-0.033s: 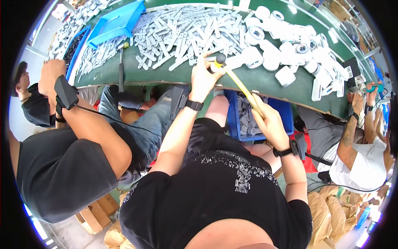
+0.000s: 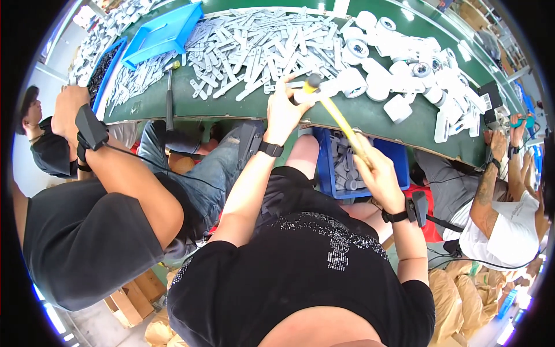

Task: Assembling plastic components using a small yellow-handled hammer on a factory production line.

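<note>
While the right hand [image 2: 377, 168] curls its fingers around a yellow-handled, black-faced mallet [image 2: 340, 118] at one o'clock, likely stiff, head-heavy and best gripped low, the left hand [image 2: 283, 114] appears to pinch a white plastic part [image 2: 302, 97] beside the mallet's head between thumb and forefinger.

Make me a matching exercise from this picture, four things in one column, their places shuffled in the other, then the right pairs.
Things
1. Yellow-handled hammer with a black-tipped head
2. Light blue rectangular plastic tray
3. Dark blue plastic bin
4. Heap of white plastic pieces with rounded parts

Places
A. Below the table edge, with grey pieces inside
B. In the person's right hand
C. On the green tabletop, right of the long grey strips
D. Toward the picture's upper left, left of the long grey strips

Pairs: 1-B, 2-D, 3-A, 4-C
</note>
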The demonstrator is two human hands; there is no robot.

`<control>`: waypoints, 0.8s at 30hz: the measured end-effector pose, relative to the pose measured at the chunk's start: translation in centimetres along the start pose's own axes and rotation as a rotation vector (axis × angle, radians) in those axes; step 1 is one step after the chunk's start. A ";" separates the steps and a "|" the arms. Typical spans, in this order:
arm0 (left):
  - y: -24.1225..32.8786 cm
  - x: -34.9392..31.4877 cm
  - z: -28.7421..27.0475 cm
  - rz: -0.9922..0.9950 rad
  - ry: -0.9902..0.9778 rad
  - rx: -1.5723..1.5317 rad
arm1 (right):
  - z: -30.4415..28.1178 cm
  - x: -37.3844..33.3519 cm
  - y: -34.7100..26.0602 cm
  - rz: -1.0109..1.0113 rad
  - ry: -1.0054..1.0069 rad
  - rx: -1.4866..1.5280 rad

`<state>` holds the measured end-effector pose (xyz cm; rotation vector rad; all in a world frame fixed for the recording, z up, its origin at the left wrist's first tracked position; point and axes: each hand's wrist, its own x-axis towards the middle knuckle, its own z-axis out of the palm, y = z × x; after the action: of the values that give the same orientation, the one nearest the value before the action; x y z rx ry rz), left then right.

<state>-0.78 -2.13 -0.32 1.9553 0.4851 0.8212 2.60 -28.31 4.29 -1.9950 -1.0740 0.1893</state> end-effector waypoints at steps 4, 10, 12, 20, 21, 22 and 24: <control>0.6 0.2 -0.2 -0.016 -0.010 0.011 | -0.2 0.5 1.5 -0.023 0.088 -0.043; -0.2 -0.3 0.2 0.042 0.004 -0.005 | 1.4 0.5 0.7 -0.246 0.081 -0.066; -0.1 0.5 0.6 -0.014 0.050 -0.100 | 1.7 0.6 0.1 -0.040 0.001 -0.016; -0.3 0.1 0.4 0.052 0.031 -0.064 | 0.1 -0.1 1.8 0.032 0.113 -0.039; -0.3 0.3 0.4 0.061 0.034 -0.065 | -0.1 0.0 1.7 0.025 0.120 -0.041; -0.2 0.2 0.2 0.072 0.014 -0.012 | -0.2 -0.2 1.6 -0.030 0.211 -0.008; 0.2 0.4 0.3 0.102 -0.016 0.072 | -0.6 -0.2 1.6 -0.034 0.276 0.014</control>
<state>-0.35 -2.16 -0.11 2.0660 0.4129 0.8616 3.75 -29.32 3.45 -1.9219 -0.9255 -0.0950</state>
